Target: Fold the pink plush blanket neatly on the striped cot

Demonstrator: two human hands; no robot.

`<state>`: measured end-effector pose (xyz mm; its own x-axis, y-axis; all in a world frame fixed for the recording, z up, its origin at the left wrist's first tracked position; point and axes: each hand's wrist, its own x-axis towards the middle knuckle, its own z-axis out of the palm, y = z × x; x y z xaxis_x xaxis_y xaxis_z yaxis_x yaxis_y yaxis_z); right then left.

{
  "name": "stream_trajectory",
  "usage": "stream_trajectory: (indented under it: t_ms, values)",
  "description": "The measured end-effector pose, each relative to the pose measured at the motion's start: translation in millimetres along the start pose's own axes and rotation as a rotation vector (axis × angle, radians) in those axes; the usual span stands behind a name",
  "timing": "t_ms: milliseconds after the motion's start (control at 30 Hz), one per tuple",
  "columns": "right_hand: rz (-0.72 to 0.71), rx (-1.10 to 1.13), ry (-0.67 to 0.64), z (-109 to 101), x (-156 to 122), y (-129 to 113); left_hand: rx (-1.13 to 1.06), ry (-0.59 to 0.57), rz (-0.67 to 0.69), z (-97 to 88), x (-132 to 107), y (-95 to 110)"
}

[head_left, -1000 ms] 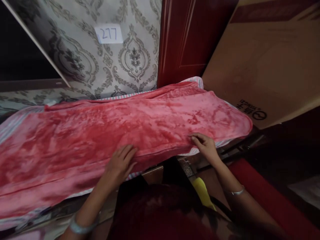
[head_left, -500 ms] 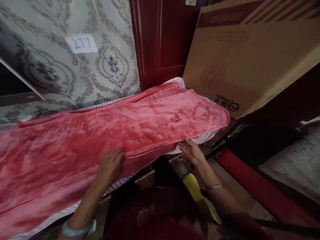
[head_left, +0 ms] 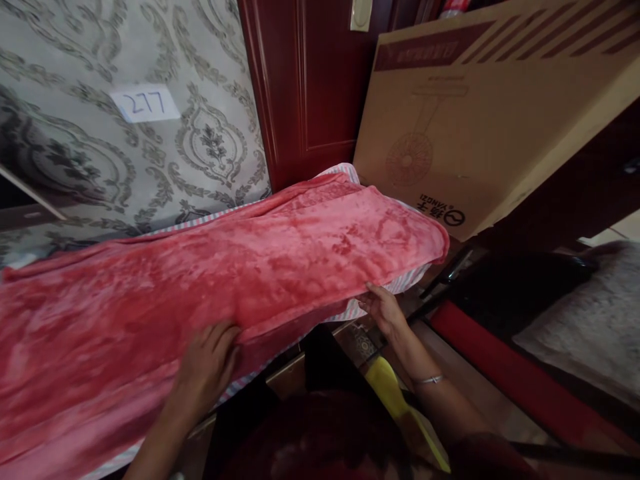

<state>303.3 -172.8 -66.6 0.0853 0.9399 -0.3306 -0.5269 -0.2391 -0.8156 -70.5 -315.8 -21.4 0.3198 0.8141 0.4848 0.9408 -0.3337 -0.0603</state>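
A pink-red plush blanket lies lengthwise over a striped cloth, whose edges show along both long sides. Its near edge is folded into a ridge, with a strip hanging below. My left hand rests at this near edge, left of the middle, fingers bent and pressed together on the plush. Farther right, my right hand pinches the same edge, thumb on top and the other fingers partly hidden beneath. The blanket's right end is rounded and slightly rumpled.
A large cardboard box leans at the back right beside a dark red door. Patterned wallpaper bears a paper marked 277. A yellow object is below my right forearm. Right are a red strip and a pale cushion.
The camera view has shifted a little, so the scene sits lower and farther left. Both hands remain at the blanket's near edge, the right one slightly farther along it.
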Motion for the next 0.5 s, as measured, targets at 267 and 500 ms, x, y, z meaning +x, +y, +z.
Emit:
stream_trajectory:
  t_ms: [267, 500]
  values:
    - [-0.101, -0.004, 0.000, 9.9, 7.9, 1.7, 0.142, 0.002, 0.171, 18.5, 21.0, 25.2]
    - [-0.094, 0.000, -0.064, -2.8, -0.4, 0.5, 0.166, 0.074, 0.156, 43.8, 12.7, 15.3]
